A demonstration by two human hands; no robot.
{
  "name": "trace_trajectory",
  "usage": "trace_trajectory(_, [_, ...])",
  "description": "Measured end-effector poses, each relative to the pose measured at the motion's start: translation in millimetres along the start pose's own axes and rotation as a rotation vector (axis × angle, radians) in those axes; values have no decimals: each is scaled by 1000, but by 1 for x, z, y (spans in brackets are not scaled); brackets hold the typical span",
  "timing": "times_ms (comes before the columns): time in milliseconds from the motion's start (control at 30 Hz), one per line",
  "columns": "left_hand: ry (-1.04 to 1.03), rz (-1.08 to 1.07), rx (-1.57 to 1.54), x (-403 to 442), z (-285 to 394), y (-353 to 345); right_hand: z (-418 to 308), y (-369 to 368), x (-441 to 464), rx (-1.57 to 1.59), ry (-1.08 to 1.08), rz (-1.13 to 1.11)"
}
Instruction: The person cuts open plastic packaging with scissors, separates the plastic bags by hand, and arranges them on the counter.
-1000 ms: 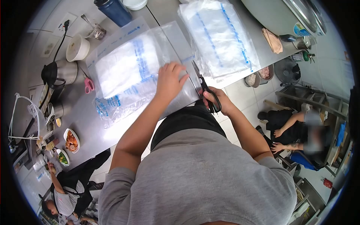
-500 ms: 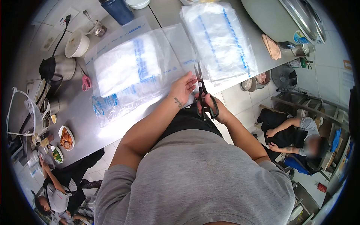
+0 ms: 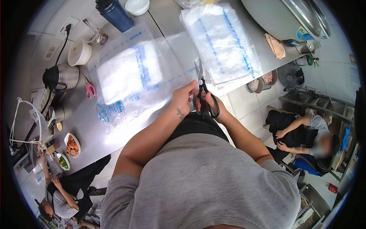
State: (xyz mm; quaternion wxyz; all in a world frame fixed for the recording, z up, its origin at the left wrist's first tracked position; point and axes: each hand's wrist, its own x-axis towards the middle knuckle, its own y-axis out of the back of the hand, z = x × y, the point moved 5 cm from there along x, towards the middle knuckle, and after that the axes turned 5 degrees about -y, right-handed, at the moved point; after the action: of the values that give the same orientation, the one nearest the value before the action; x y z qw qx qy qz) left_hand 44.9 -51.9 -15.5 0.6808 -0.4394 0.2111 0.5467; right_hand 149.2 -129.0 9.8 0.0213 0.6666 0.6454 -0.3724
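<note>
A pair of black-handled scissors (image 3: 202, 86) points up and away from my body, with its blades slightly apart. My right hand (image 3: 214, 106) grips its handles. Close against the scissors' left side is my left hand (image 3: 183, 98), with thumb extended and fingers curled in. What those fingers hold, if anything, is hidden. Beyond the left hand, a stack of clear plastic bags with blue print (image 3: 127, 72) lies on the steel table (image 3: 85, 126). Past the scissor tips, a second stack of plastic bags (image 3: 225, 45) reaches the table edge.
Pink-handled scissors (image 3: 90, 91), an electric kettle (image 3: 65, 72), a white tub (image 3: 79, 52) and a blue bottle (image 3: 116, 15) stand along the back and left. Food dishes (image 3: 71, 145) sit at lower left. One person (image 3: 301, 133) sits at right; another (image 3: 63, 194) is at lower left.
My left hand's fingers, spread before, have curled in and come against the scissors. The right hand still holds the scissors. The lower-left person's arms have shifted.
</note>
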Motion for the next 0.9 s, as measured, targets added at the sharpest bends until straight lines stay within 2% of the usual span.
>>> trace_trajectory(133, [-21, -7, 56, 5, 2, 12, 0, -3, -1, -43, -25, 36])
trace_trajectory(233, [-28, 18, 65, 6, 7, 17, 7, -10, -3, 59, -51, -52])
trace_trajectory(333, [-22, 5, 70, 10, 9, 24, 9, -12, -5, 110, -102, -242])
trace_trajectory(467, [-33, -120, 131, 5, 3, 22, -6, -8, 1, 154, -62, -122])
trace_trajectory(600, [-54, -114, 142, -15, -2, 13, -10, -2, 13, 90, 26, -45])
trace_trajectory(733, [-126, -108, 188, -35, 11, 8, -10, -7, 21, 85, 15, 23])
trace_trajectory(867, [-242, -147, 151, -54, 30, 12, -10, -24, 28, 65, 3, -192])
trace_trajectory(900, [-236, -109, 132, -61, 37, 13, -13, -32, 24, 81, -60, -266])
